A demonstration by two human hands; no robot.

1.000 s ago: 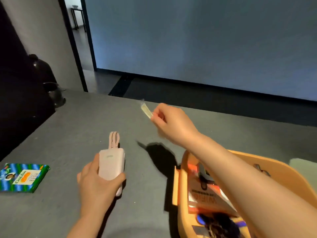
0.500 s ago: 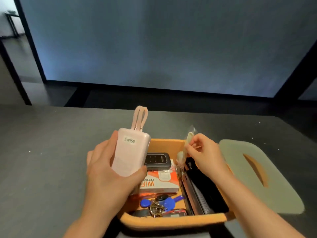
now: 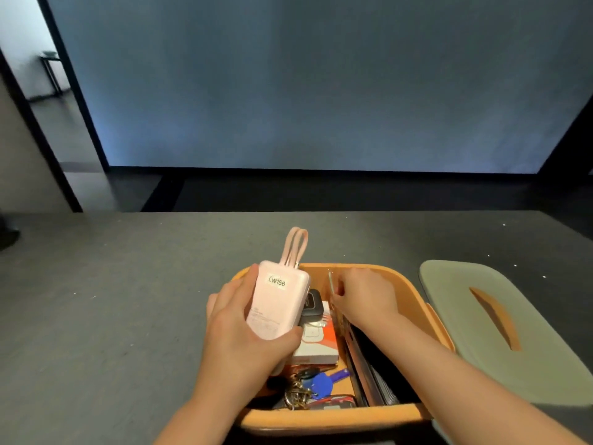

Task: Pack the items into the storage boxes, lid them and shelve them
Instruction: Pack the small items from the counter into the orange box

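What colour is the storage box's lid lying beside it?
Pale grey-green lid, with an orange slot handle; seen in the head view, right of the orange box.

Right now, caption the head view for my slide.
Left hand holds power bank over orange box; right hand slips packet inside.

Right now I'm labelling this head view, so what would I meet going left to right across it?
Left hand → pink power bank → right hand → orange storage box's right rim → grey-green lid lying on the table.
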